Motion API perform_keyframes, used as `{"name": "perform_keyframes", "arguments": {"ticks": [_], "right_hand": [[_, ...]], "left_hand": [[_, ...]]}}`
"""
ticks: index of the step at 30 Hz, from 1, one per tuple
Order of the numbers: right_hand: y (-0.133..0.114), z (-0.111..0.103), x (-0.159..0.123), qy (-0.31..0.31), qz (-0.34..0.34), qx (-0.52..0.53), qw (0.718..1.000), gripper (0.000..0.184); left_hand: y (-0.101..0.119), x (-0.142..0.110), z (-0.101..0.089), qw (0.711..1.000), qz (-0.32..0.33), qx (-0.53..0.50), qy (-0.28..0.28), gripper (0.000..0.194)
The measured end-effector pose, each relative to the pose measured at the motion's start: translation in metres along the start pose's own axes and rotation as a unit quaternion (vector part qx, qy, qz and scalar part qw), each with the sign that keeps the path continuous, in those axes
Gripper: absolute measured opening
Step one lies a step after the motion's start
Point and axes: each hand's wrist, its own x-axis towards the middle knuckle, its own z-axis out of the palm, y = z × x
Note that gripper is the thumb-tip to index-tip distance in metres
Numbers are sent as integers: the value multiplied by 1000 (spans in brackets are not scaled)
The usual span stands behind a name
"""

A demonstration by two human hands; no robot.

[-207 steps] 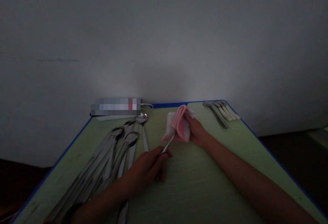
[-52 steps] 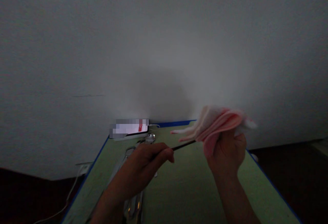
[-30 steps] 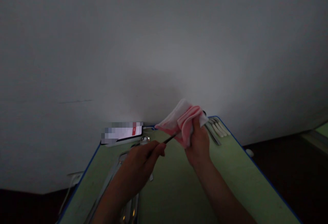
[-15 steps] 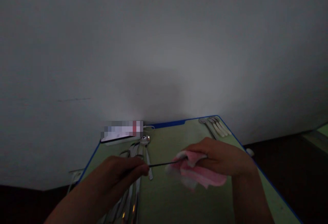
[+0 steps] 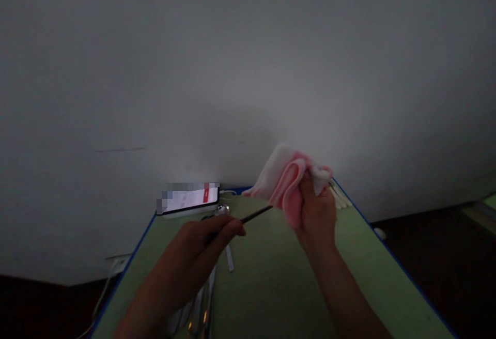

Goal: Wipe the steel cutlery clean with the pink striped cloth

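My left hand (image 5: 215,241) is closed on a thin, dark piece of cutlery (image 5: 257,214), held above the table and slanting up to the right. Its far end is hidden at the cloth, so its exact kind does not show. In my right hand (image 5: 318,210) is a bunched pink and white cloth (image 5: 292,189), fingers closed round it, its loose folds hanging to the left. Below my left hand lie a spoon (image 5: 222,210) and several long metal utensils (image 5: 199,308), partly covered by the hand and forearm.
A phone (image 5: 189,200) with a lit screen leans at the table's back left, a white cable (image 5: 230,193) beside it. White-handled cutlery (image 5: 340,197) lies at the back right, partly behind my right hand. The green table (image 5: 271,287) has a blue edge and meets a grey wall (image 5: 240,70).
My right hand has lifted and turned upward with the cloth, whose folds now spread higher. My left hand has risen slightly to the right, tilting the cutlery upward.
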Motion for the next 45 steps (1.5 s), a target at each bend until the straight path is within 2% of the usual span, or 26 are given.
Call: {"name": "perform_keyframes", "arguments": {"ticks": [2, 5, 13, 18, 21, 26, 29, 31, 33, 35, 37, 39, 40, 42, 45], "right_hand": [[4, 10, -4, 36, 30, 15, 999, 37], [9, 15, -8, 46, 69, 75, 994, 41], [27, 21, -19, -13, 184, 152, 971, 34], [26, 17, -2, -67, 227, 229, 944, 33], [19, 4, 14, -58, 204, 215, 953, 33], [12, -15, 34, -29, 116, 155, 981, 31], [14, -21, 39, -29, 79, 115, 990, 31], [12, -29, 42, -60, 73, 69, 993, 33], [6, -42, 44, -134, 75, -16, 988, 34], [-4, -58, 47, -270, 80, -151, 948, 27], [-13, -72, 48, -414, 86, -252, 870, 24], [-19, -80, 47, -507, 69, -319, 798, 20], [-20, -82, 46, -531, 56, -342, 773, 18], [-21, -82, 44, -543, 35, -364, 756, 15], [-21, -78, 41, -531, 41, -342, 774, 11]], "left_hand": [[4, 2, 5, 1000, -9, 6, -1, 30], [8, 5, 9, 1000, -19, 20, 4, 31], [6, 15, 24, 1000, -12, 16, 0, 31], [16, 12, 29, 1000, -16, 10, -7, 30], [17, 7, 24, 1000, -5, 7, -28, 30], [9, -1, 12, 1000, -4, -8, -18, 32], [7, -4, 6, 998, 2, -32, -59, 34], [4, -6, 2, 995, 12, -41, -87, 35], [-3, -7, -3, 995, 11, -27, -96, 35], [-12, -8, -5, 997, 3, -1, -75, 34], [-18, -6, -5, 999, -12, 35, -38, 34], [-19, -4, -1, 998, -13, 62, -13, 33], [-18, -2, 1, 997, -15, 77, -2, 32], [-14, -1, 5, 995, -20, 98, 17, 32], [-10, -2, 6, 995, -19, 102, 1, 32]]}}
